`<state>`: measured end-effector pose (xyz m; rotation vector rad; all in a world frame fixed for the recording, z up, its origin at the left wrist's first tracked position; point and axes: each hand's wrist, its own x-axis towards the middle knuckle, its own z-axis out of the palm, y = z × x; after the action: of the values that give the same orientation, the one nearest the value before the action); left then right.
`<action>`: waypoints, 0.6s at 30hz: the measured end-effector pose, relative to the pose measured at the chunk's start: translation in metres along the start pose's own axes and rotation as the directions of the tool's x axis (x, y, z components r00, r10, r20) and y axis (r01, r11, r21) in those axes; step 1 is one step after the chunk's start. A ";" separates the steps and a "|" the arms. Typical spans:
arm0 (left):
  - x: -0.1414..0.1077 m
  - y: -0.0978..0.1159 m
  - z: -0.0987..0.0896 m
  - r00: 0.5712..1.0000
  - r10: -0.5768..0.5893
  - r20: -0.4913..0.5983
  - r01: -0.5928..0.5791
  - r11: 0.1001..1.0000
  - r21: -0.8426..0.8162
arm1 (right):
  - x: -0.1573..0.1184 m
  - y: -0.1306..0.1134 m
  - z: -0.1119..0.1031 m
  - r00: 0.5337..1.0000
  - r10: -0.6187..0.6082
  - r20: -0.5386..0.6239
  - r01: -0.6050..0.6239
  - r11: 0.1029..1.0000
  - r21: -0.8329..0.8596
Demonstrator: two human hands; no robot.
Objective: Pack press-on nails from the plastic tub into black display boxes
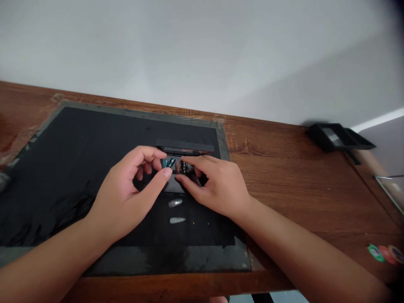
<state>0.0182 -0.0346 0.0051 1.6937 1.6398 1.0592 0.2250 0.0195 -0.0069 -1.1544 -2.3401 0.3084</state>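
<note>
Nail tips (175, 203) at a dark case (174, 185), step and count

Step in hand, as judged: fingertip handling of nail tips over the case, on the black mat (113, 139). Left hand (126, 185): thumb and forefinger curled about the teal tips (171, 162), a narrow gap between them; cannot tell whether they grip. Right hand (221, 181): thumb and forefinger spread either side of a brownish tip (178, 167); contact unclear. Next move, as judged, calls for a light, exact pinch, since the pieces sit close together.

Count: teal tips, two. Loose tips on the mat, nearer the wearer than the case, two: one clear-looking, one pale. Brownish tip, one visible; beaded dark pieces (184, 167) beside it, partly covered, not countable. Case, one. Mat, one.
</note>
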 end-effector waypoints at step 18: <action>0.018 -0.017 -0.006 0.999 -0.023 0.025 0.017 0.979 0.201 | -0.005 0.020 -0.028 0.987 -0.068 0.142 0.037 0.977 0.210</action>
<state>0.0029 -0.0164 -0.0027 1.8057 1.7937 0.8819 0.2563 0.0269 0.0067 -0.9974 -2.3936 0.6232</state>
